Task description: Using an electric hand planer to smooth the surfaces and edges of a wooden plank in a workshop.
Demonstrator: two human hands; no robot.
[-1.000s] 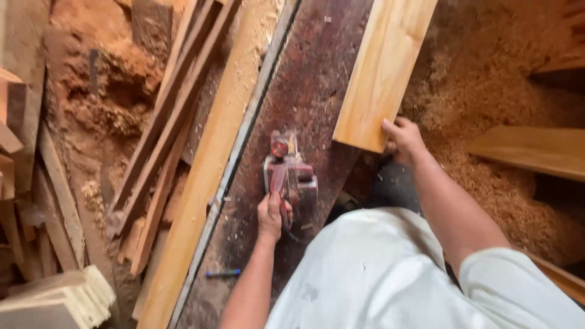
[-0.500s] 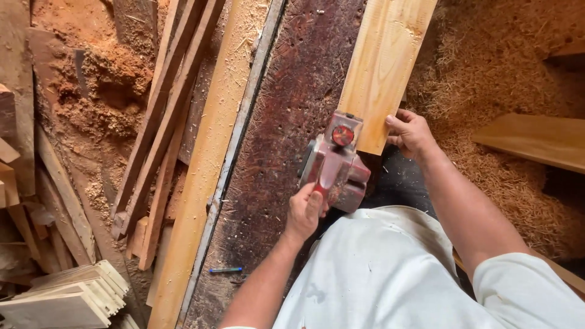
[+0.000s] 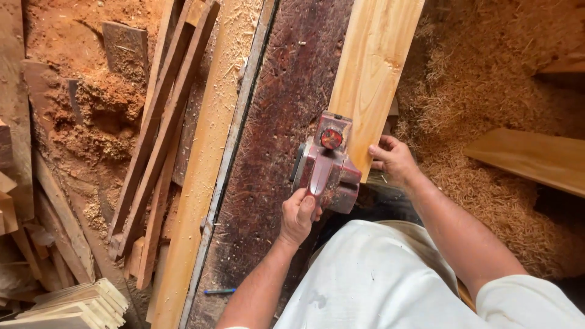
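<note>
Your left hand [image 3: 297, 216] clamps one red planer [image 3: 326, 166], nose pointing away along the single pale board [image 3: 373, 73]; your right hand [image 3: 395, 159] pinches the board's near end.

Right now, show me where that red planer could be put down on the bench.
Barest stretch: the dark bench top, bordered by the metal rail and the pale board, ahead of the planer in the left hand. The board's near end is crowded, with the right hand on it. Beyond the rail, stacked laths crowd everything; shavings cover the right.
</note>
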